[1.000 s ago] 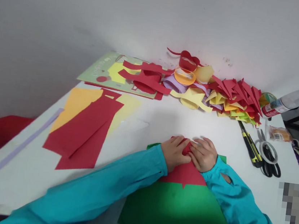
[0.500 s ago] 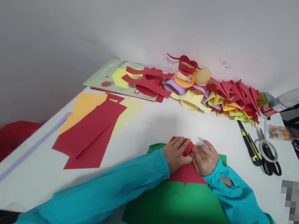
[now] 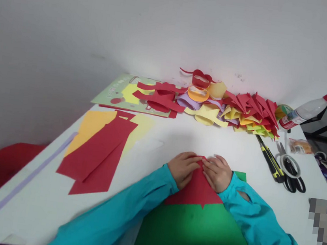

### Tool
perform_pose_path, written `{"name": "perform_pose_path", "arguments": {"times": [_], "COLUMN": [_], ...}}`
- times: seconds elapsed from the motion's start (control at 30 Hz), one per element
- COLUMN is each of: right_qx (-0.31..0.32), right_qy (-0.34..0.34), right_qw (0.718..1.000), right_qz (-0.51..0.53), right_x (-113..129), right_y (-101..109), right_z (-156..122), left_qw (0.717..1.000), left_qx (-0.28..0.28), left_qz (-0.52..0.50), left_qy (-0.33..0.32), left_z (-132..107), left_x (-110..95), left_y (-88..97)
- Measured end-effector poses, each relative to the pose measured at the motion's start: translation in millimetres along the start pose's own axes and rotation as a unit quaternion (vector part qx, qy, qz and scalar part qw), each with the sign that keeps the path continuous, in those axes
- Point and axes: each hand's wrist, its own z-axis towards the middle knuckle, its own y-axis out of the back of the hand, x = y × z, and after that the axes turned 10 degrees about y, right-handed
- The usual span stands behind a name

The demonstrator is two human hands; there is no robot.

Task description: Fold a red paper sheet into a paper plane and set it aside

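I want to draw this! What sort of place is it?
Probably a paper-craft table, though I can't tell if it's home or school: cut red paper, black-handled scissors and a pile of folded paper suggest it.

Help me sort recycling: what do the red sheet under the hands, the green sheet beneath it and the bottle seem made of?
Red sheet: matte, likely paper or thin card; crisp edges.
Green sheet: smooth with soft sheen; plastic or card, hard to tell.
Bottle: glossy, probably plastic; see-through upper part.
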Motion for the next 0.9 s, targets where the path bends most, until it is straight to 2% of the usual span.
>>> {"name": "perform_pose_path", "arguments": {"times": [0.13,0.2,0.37,0.57,0.7,0.9], "right_qx": [-0.002,-0.008,-0.008,0.008,0.003,-0.002], "right_qy": [-0.008,-0.014,-0.024,-0.03,-0.028,-0.027], "right_qw": [1.0,1.0,1.0,0.999,0.999,0.999], "right_qz": [0.003,0.005,0.016,0.017,0.028,0.03], "right_x": [1.7,1.9,1.2,2.7,3.5,3.2], "right_y": [-6.9,-7.0,-7.1,-7.2,-8.0,-9.3], "right_z": [-3.9,-5.5,-6.2,-5.6,-5.4,-5.7], "left_qw": [0.991,0.985,0.981,0.976,0.968,0.961], "left_qx": [-0.063,-0.056,-0.004,-0.01,-0.037,-0.015], "left_qz": [0.04,0.07,0.059,0.016,0.075,0.084], "left_qy": [0.115,0.151,0.185,0.219,0.235,0.263], "left_z": [0.2,-1.3,-5.7,-6.2,-7.6,-6.3], "left_x": [21.6,24.6,12.2,3.8,6.7,7.5], "left_y": [18.5,21.6,14.7,9.1,8.0,5.0]}}
